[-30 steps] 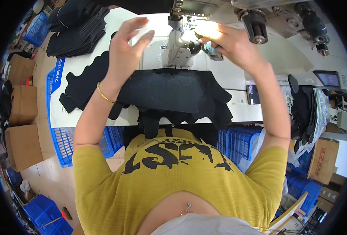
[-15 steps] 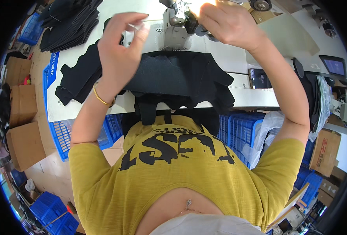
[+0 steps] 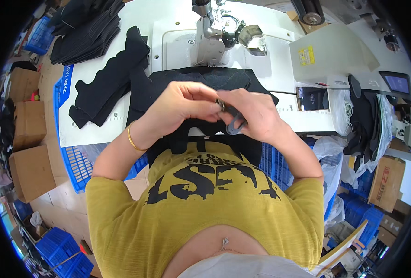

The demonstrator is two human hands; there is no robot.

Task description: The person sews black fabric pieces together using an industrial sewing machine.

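Both my hands meet above the black fabric pieces [image 3: 145, 92] at the table's front. My left hand [image 3: 175, 109], a gold bangle on its wrist, pinches a small metal part [image 3: 221, 104] with thumb and forefinger; its exact kind is too small to make out. My right hand [image 3: 256, 113] is closed around small scissors with grey looped handles [image 3: 235, 126]; its fingertips touch the same metal part, and the blades are hidden. Beyond the fabric stands a white sewing machine [image 3: 210, 44], its round hook area exposed beside a tilted metal cover [image 3: 253, 41].
A phone [image 3: 313, 98] lies on the white table [image 3: 282, 111] at the right, near a clear bag [image 3: 342, 111]. Stacked black pieces [image 3: 87, 39] sit far left. Blue crates [image 3: 75, 169] stand below the table edge, cardboard boxes [image 3: 31, 169] on the floor left.
My right hand has come back from the machine, carrying the scissors toward me. My left hand has moved down and right to meet it. The machine's hook area is now uncovered to view.
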